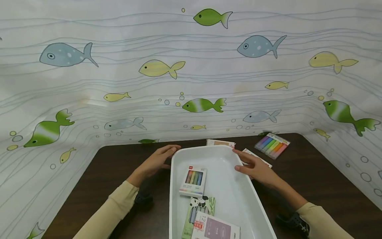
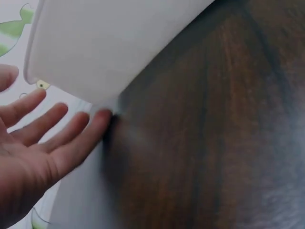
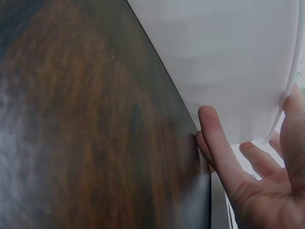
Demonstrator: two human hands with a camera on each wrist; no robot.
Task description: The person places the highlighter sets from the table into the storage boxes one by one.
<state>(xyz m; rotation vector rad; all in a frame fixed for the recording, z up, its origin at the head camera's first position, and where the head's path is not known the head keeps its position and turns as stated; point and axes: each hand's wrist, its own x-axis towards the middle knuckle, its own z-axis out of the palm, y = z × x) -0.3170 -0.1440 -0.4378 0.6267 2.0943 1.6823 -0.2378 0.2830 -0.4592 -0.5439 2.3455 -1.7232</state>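
A white tray (image 1: 229, 199) lies lengthwise before me, holding a crayon box (image 1: 194, 181), a green panda box (image 1: 186, 215) and a white-and-purple box (image 1: 221, 229). My left hand (image 1: 156, 161) is at its far left corner, fingers extended and slightly spread. In the left wrist view that hand (image 2: 43, 148) has its fingertips by the outer wall of the tray (image 2: 105, 43). At the far right corner my right hand (image 1: 256, 167) holds the rim, thumb over the edge. The right wrist view shows the hand (image 3: 257, 176) with fingers against the tray's outside (image 3: 228, 62).
Behind the tray's far end lies a flat box (image 1: 219, 142), partly hidden. Another box (image 1: 259, 157) is partly under my right hand, and a pack of coloured pens (image 1: 272, 146) lies beyond it. A fish-patterned sheet (image 1: 119, 76) surrounds the dark table (image 1: 104, 172).
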